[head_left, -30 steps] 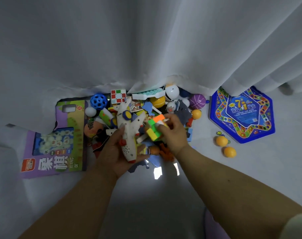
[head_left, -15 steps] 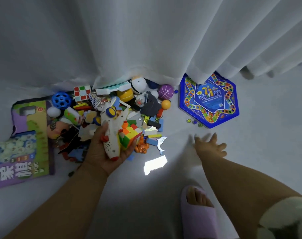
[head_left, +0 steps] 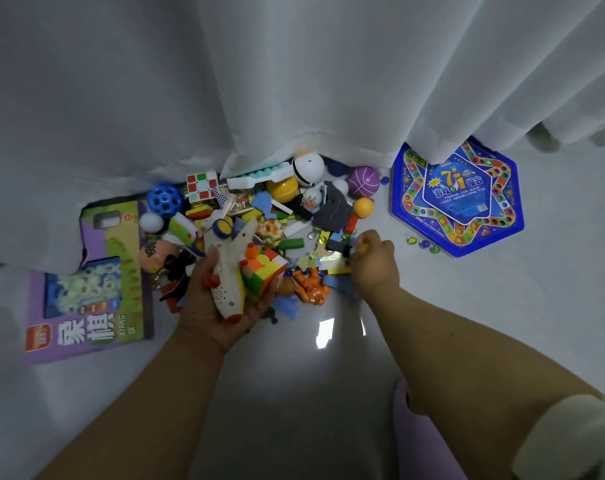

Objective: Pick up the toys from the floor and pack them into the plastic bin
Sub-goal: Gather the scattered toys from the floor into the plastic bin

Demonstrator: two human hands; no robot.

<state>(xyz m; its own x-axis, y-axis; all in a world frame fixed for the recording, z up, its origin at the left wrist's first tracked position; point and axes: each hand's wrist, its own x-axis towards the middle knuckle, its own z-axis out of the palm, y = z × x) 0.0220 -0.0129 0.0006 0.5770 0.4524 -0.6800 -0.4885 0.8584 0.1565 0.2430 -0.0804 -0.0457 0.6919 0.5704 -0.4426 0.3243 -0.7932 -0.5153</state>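
My left hand [head_left: 211,310] lies palm up and holds a white toy airplane [head_left: 225,268] together with a multicoloured puzzle cube [head_left: 261,271]. My right hand [head_left: 375,263] is curled in a fist at the right edge of the toy pile [head_left: 277,216], and a bit of an orange ball [head_left: 362,248] shows between its fingers. The pile on the floor holds a blue holed ball [head_left: 165,201], a purple basketball [head_left: 363,181], a loose orange ball [head_left: 362,206] and an orange tiger figure [head_left: 311,287]. No plastic bin is in view.
A white curtain [head_left: 294,81] hangs over the back of the pile. A blue hexagonal game board [head_left: 457,199] lies at the right with marbles [head_left: 424,243] beside it. A purple game box [head_left: 90,282] lies at the left. A purple slipper [head_left: 418,445] is at the bottom.
My right hand put the cube into my left hand, reached right to two orange balls on the floor, then came back to the pile as a fist; the balls are gone from the floor.
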